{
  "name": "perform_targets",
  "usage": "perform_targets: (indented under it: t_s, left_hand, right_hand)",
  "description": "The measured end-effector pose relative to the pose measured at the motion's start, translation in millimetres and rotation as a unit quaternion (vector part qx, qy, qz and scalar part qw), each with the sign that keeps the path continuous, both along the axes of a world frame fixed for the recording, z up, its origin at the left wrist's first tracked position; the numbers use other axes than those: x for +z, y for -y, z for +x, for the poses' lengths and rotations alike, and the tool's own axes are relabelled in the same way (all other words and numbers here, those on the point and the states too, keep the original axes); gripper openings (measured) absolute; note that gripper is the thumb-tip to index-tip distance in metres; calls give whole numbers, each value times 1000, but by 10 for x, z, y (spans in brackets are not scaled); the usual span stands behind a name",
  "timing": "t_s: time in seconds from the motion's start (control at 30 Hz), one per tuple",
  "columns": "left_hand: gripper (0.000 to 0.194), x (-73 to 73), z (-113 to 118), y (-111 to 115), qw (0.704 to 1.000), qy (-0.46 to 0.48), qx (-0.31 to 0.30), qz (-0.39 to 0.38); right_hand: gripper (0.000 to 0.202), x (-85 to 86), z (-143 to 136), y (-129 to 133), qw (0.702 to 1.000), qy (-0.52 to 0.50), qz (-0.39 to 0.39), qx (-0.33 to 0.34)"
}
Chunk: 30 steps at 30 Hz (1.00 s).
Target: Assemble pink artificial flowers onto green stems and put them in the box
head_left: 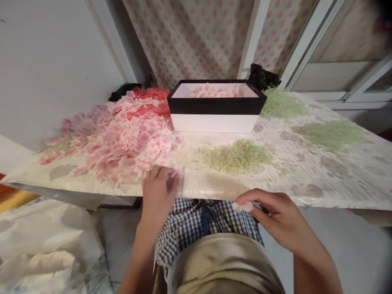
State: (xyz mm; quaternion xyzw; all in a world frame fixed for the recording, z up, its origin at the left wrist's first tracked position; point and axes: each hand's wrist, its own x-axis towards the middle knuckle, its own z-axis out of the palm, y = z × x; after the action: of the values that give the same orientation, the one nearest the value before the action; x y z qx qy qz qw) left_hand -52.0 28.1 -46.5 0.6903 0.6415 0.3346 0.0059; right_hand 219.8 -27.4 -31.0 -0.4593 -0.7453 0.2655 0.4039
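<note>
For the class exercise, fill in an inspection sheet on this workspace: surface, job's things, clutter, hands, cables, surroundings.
Surface: table with a pale patterned cover.
Job's things: heap of pink-and-white petals on the left; black-rimmed white box at the far middle, pink petals inside; three green piles, one before the box, two farther right.
Clutter: red plastic by the heap; black plastic behind the box's right end.
Hands: left hand at the heap's near edge, grip unclear; right hand pinching a pale petal.
Cables: nothing seen.
Surroundings: dotted curtain behind; pale bag low on the left.
</note>
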Motion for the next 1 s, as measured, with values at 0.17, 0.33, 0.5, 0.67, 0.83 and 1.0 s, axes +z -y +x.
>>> perform_targets:
  t_s: [0.17, 0.33, 0.5, 0.67, 0.83, 1.0]
  left_hand:
    - [11, 25, 53, 78, 986, 164, -41, -15]
    - [4, 203, 239, 339, 955, 235, -168, -60]
    - [4, 288, 458, 539, 906, 277, -294, -125]
    - [7, 238, 536, 556, 878, 319, -318, -161]
    - [8, 189, 547, 555, 854, 352, -332, -190]
    - [8, 166, 580, 556, 839, 369, -350, -194]
  right_hand:
    - [9, 33, -111, 8, 999, -43, -4, 16]
    - [24, 37, -336, 24, 988, -113, 84, 61]
    - [24, 38, -450, 13, 982, -145, 106, 62]
    - [23, 28, -425, 7, 983, -136, 113, 60]
    - [23, -7, -409, 15, 982, -141, 113, 63]
    - [21, -50, -417, 22, 980, -152, 111, 60]
